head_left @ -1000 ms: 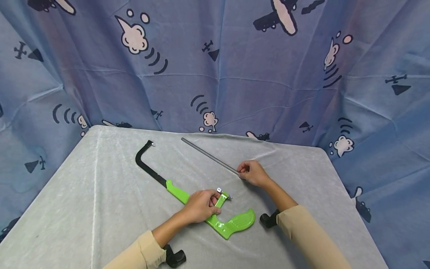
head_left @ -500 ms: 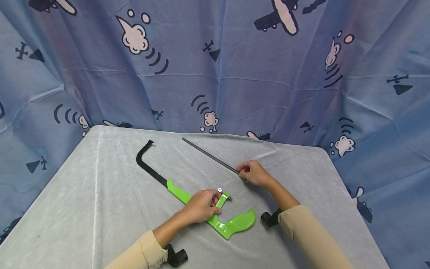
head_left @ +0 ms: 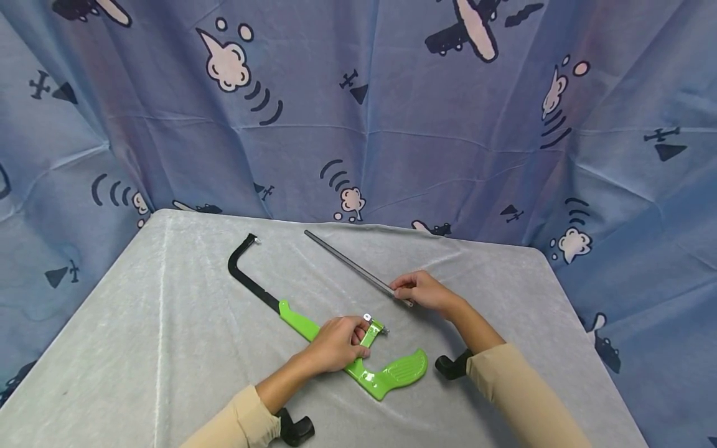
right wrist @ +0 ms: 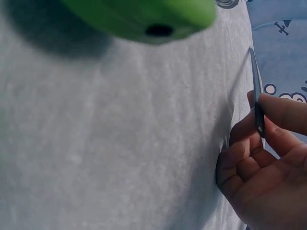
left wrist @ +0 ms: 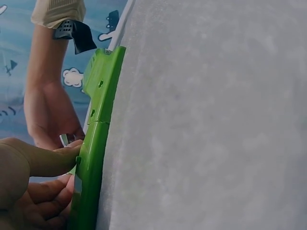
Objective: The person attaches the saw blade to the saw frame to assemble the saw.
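Saw frame (head_left: pixel 299 323) is lying on a slant across the middle of the frame, its black arm (head_left: pixel 254 289) curving to the upper left and its green handle (head_left: pixel 400 372) pointing to the lower right. Just below the center, the left hand (head_left: pixel 336 344) is bending its fingers in and holding the short green post (head_left: pixel 370 334) between thumb and fingers. Right of the center, the right hand (head_left: pixel 422 291) is pinching a thin gray strip (head_left: pixel 351 264) near its lower end, leaving only the strip's width between thumb and finger. A small bit is poking out past them. The strip is running to the upper left, near the saw but not touching it; whether its far end is resting on the gray cloth (head_left: pixel 196 348), I cannot tell. Trouble could be coming from that 1 small grip: the long loose part could start wobbling, twisting or bumping the saw. If the left hand starts pushing too hard, the saw could be turning on the soft cloth. If the strip's edge is sharp, fingers could be getting scratched.
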